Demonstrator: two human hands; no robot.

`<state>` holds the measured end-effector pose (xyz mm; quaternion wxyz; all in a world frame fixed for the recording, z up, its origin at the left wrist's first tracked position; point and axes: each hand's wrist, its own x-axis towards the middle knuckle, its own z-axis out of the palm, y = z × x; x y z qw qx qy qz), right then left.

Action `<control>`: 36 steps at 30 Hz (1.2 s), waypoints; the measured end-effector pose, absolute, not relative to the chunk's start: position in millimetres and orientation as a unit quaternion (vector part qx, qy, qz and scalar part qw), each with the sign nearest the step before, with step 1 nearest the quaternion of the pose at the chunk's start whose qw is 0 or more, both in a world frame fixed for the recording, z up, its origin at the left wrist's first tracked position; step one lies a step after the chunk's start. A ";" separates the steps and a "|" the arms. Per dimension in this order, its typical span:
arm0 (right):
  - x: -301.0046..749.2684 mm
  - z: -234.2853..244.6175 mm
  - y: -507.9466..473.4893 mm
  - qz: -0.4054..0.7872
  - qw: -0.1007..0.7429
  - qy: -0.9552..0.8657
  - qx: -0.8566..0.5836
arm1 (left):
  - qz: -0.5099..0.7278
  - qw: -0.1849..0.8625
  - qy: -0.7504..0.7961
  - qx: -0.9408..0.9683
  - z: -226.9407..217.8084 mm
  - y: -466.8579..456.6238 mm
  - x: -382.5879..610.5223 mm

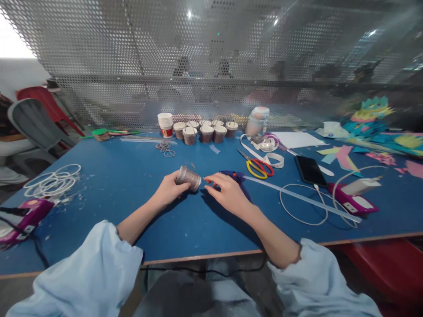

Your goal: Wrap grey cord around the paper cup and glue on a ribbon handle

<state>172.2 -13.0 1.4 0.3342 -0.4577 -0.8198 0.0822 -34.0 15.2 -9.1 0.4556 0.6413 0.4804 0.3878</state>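
Note:
My left hand is closed round a small glittery silver-brown cup, held on its side just above the blue table. My right hand grips a purple glue gun, its nozzle pointing at the cup's rim. A long clear glue stick runs out of the gun's back toward the right. Both forearms come out of light blue sleeves.
Several finished brown cups and a stack of white paper cups stand at the back. Scissors, ribbon, a phone, a cable and a second glue gun lie right. Wire rings and another pink gun lie left.

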 end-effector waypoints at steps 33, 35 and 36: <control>169.4 -6.9 -11.2 0.006 0.311 -0.844 -0.438 | 0.378 0.452 0.467 0.660 -8.8 14.5 -34.0; 169.7 -6.5 -10.9 0.004 0.311 -0.843 -0.439 | 0.380 0.454 0.464 0.659 -8.4 13.9 -33.9; 169.7 -6.2 -10.9 0.003 0.313 -0.842 -0.439 | 0.380 0.454 0.463 0.660 -8.1 13.5 -34.0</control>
